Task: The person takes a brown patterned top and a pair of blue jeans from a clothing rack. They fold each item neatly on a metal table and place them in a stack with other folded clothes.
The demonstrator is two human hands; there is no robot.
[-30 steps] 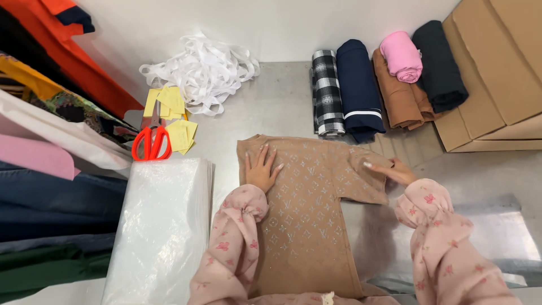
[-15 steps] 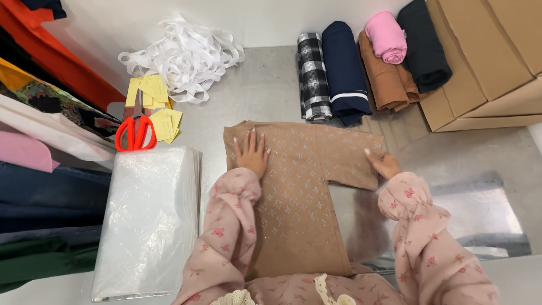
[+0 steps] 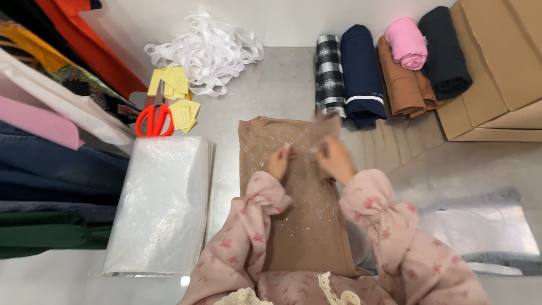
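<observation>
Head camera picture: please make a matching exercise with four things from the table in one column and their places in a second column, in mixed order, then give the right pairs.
Things:
1. red-handled scissors
2. brown patterned top
3. stack of clear plastic bags
4. pink rolled cloth

Places:
A. on top of the rolled fabrics at the far right
B. under both hands, in the middle of the table
C. on the yellow paper tags, near the white ribbon pile
D. flat on the table, left of the brown top

Pairs: 1-C, 2-B, 3-D, 4-A
</observation>
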